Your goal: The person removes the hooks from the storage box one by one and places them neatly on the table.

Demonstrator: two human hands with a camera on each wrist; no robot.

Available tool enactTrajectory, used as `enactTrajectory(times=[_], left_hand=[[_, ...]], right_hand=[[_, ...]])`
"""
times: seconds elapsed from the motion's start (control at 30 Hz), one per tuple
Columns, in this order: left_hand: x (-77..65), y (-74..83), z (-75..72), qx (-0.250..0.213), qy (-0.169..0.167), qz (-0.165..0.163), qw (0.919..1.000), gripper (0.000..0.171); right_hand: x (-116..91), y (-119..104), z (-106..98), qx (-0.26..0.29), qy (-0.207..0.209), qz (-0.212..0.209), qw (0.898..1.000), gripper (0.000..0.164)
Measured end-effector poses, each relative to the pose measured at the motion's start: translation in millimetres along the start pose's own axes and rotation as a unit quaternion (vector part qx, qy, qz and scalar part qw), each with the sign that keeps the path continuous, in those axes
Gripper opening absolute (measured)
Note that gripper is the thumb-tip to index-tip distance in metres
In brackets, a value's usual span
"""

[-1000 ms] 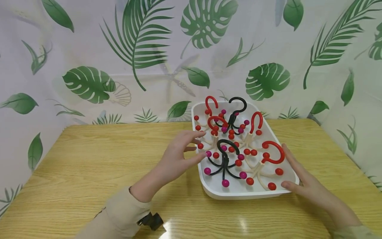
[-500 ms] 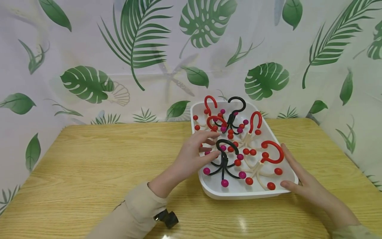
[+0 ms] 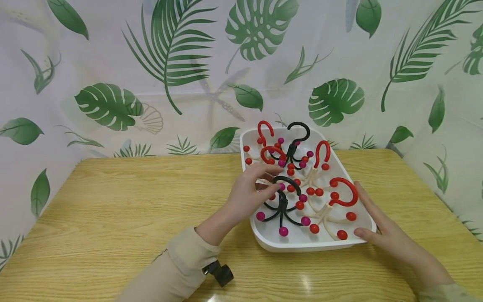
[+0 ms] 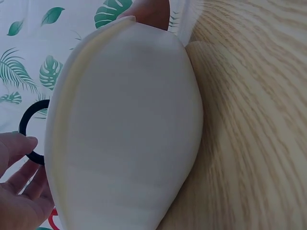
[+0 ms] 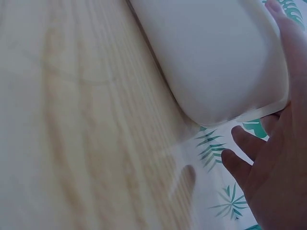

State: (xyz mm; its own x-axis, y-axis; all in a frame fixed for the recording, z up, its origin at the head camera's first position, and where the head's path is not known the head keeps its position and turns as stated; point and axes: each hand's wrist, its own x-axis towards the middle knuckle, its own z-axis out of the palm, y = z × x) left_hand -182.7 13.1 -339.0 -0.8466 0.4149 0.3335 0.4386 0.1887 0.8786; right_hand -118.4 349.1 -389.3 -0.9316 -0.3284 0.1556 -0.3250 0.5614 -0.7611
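A white tray (image 3: 302,246) holds several claw massagers with hooked handles and ball-tipped legs. My left hand (image 3: 241,196) is over its left side, thumb and fingers spread on either side of the hook of the front black massager (image 3: 282,206). In the left wrist view, the thumb of that hand (image 4: 21,208) overlaps the black hook (image 4: 22,122); whether it presses on it I cannot tell. My right hand (image 3: 390,230) holds the tray's near right corner, thumb over the rim and fingers along the outer wall. Some fingers show apart from the tray (image 5: 220,57) in the right wrist view.
Beside the front black massager lies a cream one with a red hook (image 3: 345,192). Another black massager (image 3: 291,151) and several red-hooked ones fill the tray's back. The wooden table (image 3: 132,201) ends at a leaf-printed cloth backdrop (image 3: 211,50).
My left hand has moved right from the tray's left rim to the front black massager's hook, its thumb and index finger drawing a little closer. The right hand has stayed on the tray.
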Motion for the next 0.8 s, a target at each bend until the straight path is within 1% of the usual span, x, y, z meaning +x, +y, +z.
enactTrajectory(times=[0.13,0.3,0.53,0.63,0.8], left_hand=[[0.7,1.3,0.8,0.003,0.004,0.003,1.0000,0.029],[1.9,0.5,2.2,0.003,0.007,0.007,0.9999,0.024],[2.5,1.3,5.0,-0.014,0.011,0.023,0.9996,0.022],[2.6,2.7,6.2,-0.013,0.016,0.029,0.9994,0.021],[2.7,3.8,8.8,-0.012,0.021,0.028,0.9993,0.021]], right_hand=[[0.2,-0.8,0.2,-0.001,0.001,0.002,1.000,0.093],[0.1,-1.0,0.5,-0.001,0.003,-0.004,1.000,0.093],[0.1,-0.1,0.7,-0.001,0.005,-0.014,1.000,0.093],[0.1,-0.2,0.7,0.001,0.004,-0.014,1.000,0.093],[0.0,-0.5,0.9,0.003,0.004,-0.009,1.000,0.092]])
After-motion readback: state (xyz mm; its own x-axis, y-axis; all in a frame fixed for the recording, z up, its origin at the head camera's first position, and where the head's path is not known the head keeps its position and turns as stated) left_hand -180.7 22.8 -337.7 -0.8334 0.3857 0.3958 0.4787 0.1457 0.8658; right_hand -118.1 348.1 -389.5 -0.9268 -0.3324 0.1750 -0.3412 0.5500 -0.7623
